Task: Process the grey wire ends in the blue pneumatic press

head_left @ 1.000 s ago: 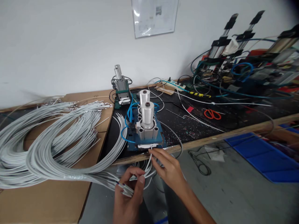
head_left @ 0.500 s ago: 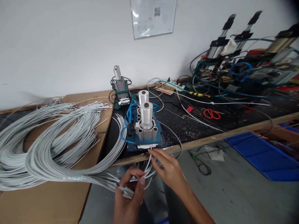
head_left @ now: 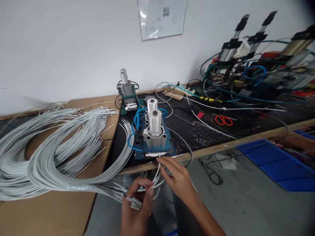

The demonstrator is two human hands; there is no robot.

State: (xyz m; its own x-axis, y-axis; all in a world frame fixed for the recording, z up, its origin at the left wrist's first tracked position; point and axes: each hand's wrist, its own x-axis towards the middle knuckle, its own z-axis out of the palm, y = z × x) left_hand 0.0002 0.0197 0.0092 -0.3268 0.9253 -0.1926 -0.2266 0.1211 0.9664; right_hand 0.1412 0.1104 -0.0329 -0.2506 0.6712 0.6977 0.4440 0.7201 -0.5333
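1 white cable (head_left: 158,167) is reaching from below the near edge of the desk (head_left: 214,147) up to the front of the silver press (head_left: 155,137), the right hand (head_left: 180,178) pinching it there. The left hand (head_left: 139,216) is gripping several cable ends (head_left: 135,203) below that edge, while coiled cables (head_left: 59,175) are lying on cardboard (head_left: 46,213) to the left and a 2nd press (head_left: 127,90) is standing near the back edge.

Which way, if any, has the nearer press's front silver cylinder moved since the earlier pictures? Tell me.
Yes: the front silver cylinder has sunk slightly, straight down toward the blue base plate.
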